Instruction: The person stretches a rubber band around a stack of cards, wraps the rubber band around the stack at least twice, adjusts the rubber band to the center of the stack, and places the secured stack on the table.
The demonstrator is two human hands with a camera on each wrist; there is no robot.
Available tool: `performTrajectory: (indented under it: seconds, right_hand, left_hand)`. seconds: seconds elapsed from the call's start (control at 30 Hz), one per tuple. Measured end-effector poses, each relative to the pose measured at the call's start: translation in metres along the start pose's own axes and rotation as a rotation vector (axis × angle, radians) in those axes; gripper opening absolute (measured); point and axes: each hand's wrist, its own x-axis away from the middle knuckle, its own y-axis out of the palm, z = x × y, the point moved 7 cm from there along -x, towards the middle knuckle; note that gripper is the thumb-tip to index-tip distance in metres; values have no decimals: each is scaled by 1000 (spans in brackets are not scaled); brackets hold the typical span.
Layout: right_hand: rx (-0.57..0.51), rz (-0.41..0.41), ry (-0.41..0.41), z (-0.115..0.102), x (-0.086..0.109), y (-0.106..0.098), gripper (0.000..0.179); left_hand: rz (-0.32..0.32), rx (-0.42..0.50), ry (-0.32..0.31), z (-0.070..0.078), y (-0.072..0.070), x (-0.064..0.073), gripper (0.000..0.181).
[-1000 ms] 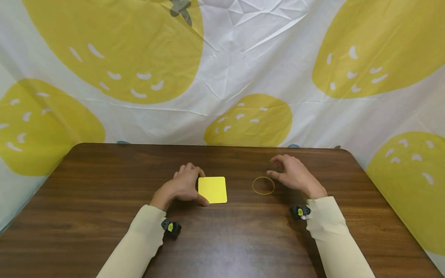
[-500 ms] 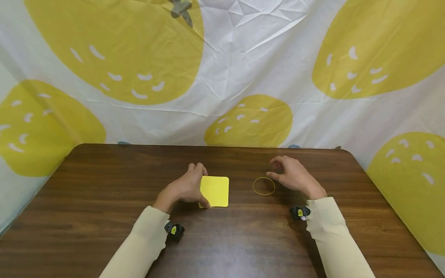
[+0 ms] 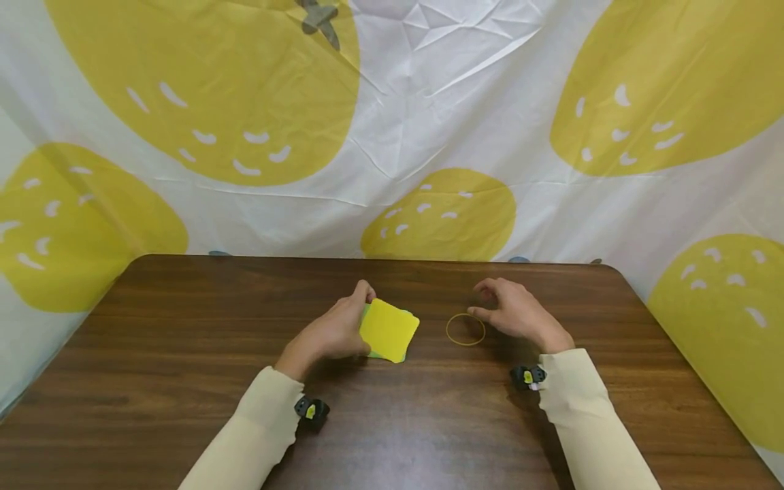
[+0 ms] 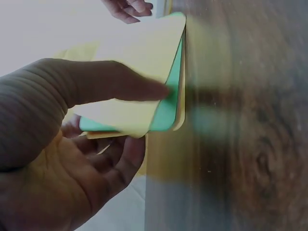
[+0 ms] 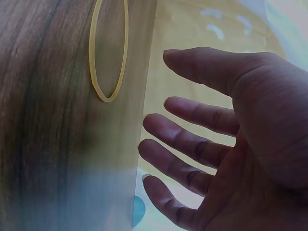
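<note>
My left hand (image 3: 331, 333) grips a small stack of square, round-cornered cards (image 3: 389, 331), thumb on one edge and fingers at the far edge. The yellow top card lies twisted against a green card (image 4: 167, 113) under it. In the left wrist view more card edges show below the green one, and the stack looks raised off the tabletop. My right hand (image 3: 520, 316) hovers at the right with fingers loosely bent and nothing in them. Just left of its thumb a thin yellow rubber band (image 3: 448, 333) lies on the table in an oval loop.
The brown wood-grain table (image 3: 392, 422) reaches back to a white curtain (image 3: 392, 129) printed with big yellow fruit. Each sleeve cuff carries a small black camera, such as the left wrist camera (image 3: 312, 412).
My left hand has taken up the yellow-topped stack and shifted it right. The top card has turned, so green now shows beneath. My right hand and the rubber band have hardly moved.
</note>
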Motion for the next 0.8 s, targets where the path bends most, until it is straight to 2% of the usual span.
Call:
performTrajectory:
  seconds: [0.23, 0.4, 0.53, 0.8]
  right_hand:
    - [32, -16, -14, -1, -1, 4, 42]
    - [44, -22, -27, -3, -1, 6, 39]
    - [52, -24, -34, -5, 0, 6, 38]
    - [69, -38, -24, -5, -1, 9, 35]
  left_hand:
    - [134, -76, 71, 8, -6, 0, 67]
    - [193, -123, 100, 11, -9, 2, 63]
    - [191, -140, 103, 13, -10, 2, 56]
    - [140, -170, 53, 9, -14, 3, 36]
